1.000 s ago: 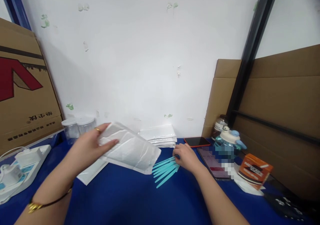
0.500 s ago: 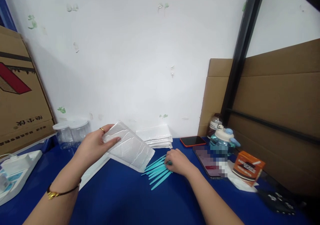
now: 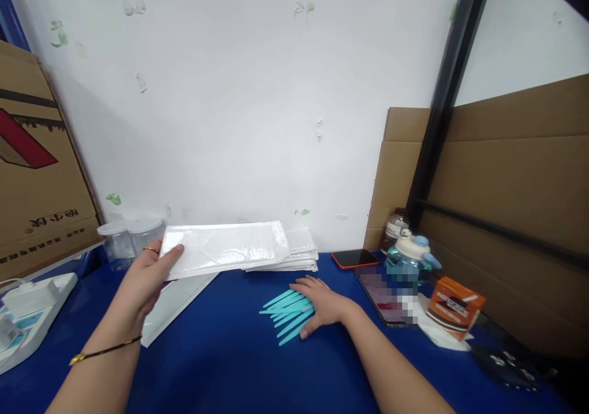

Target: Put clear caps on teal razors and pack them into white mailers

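Observation:
My left hand (image 3: 150,273) grips the left end of a flat white packet (image 3: 225,246) between thumb and fingers, raised above the table. The packet's right end overlaps a stack of similar white packets (image 3: 301,260) by the wall. My right hand (image 3: 319,303) is spread palm down, its fingers apart, over the right ends of several fanned-out turquoise sticks (image 3: 288,306). Their pointed left ends show; the palm hides part of the rest. Another white packet (image 3: 172,303) lies flat below my left hand.
Two clear jars with white lids (image 3: 146,229) and a white power strip (image 3: 43,325) are at left. Right of the sticks are a red-edged phone (image 3: 354,259), a larger device (image 3: 380,300), a blue bottle (image 3: 409,251), a dark-capped jar (image 3: 394,227) and an orange box (image 3: 455,306).
My left hand has moved left, and its packet has swung from a slant to nearly level. My right hand's fingers have gone from curled to spread over the sticks.

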`<state>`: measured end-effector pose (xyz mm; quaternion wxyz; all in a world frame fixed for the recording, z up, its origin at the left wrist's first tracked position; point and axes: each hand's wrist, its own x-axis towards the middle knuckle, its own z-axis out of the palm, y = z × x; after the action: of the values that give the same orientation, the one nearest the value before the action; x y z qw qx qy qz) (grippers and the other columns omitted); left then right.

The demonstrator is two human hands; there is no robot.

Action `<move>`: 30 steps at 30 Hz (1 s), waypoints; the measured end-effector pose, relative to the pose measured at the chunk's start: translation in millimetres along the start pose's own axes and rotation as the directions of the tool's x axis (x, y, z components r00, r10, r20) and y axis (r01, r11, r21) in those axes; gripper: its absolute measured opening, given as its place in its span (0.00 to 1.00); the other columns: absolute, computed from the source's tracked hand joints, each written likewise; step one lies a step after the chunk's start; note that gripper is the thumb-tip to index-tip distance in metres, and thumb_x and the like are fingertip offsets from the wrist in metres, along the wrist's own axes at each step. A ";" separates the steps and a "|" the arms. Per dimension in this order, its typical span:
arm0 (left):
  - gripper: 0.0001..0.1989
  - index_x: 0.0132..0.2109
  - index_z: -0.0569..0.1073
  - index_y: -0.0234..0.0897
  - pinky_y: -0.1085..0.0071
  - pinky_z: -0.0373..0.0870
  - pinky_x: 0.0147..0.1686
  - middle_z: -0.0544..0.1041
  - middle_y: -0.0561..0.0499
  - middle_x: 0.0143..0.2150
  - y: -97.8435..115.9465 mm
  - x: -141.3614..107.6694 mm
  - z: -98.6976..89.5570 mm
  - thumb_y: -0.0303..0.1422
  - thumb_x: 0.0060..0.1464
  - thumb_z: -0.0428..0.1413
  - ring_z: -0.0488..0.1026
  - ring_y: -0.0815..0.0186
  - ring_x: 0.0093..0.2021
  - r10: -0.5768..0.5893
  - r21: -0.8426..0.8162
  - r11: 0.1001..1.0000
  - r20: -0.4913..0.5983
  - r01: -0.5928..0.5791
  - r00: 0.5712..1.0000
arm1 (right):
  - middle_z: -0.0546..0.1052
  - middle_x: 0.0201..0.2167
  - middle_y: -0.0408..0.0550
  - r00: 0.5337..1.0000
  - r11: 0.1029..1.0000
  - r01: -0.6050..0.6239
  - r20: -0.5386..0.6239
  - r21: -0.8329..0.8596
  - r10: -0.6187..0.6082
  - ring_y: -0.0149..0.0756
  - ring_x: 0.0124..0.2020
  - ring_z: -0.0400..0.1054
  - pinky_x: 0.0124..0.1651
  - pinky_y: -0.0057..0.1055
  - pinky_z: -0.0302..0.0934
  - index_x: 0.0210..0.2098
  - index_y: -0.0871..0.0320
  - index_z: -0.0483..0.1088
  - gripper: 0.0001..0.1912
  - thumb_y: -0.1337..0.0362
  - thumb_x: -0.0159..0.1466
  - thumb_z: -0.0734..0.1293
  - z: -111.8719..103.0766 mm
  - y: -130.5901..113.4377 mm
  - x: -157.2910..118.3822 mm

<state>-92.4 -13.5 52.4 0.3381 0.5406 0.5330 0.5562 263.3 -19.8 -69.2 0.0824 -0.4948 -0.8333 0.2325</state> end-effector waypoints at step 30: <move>0.25 0.56 0.66 0.41 0.64 0.62 0.50 0.72 0.46 0.51 -48.4 -3.2 283.4 0.32 0.48 0.54 0.67 0.55 0.51 0.260 0.236 0.705 0.792 -0.669 0.553 | 0.58 0.60 0.51 0.943 0.986 0.088 -0.305 -0.142 -0.129 0.54 0.60 0.49 0.58 0.49 0.48 0.60 0.50 0.53 0.32 0.51 0.58 0.63 60.2 -77.6 5.5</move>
<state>171.1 57.7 -37.9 0.1902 0.9049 0.3168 0.2112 177.5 -64.7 -86.2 0.1949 -0.4829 -0.8486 0.0930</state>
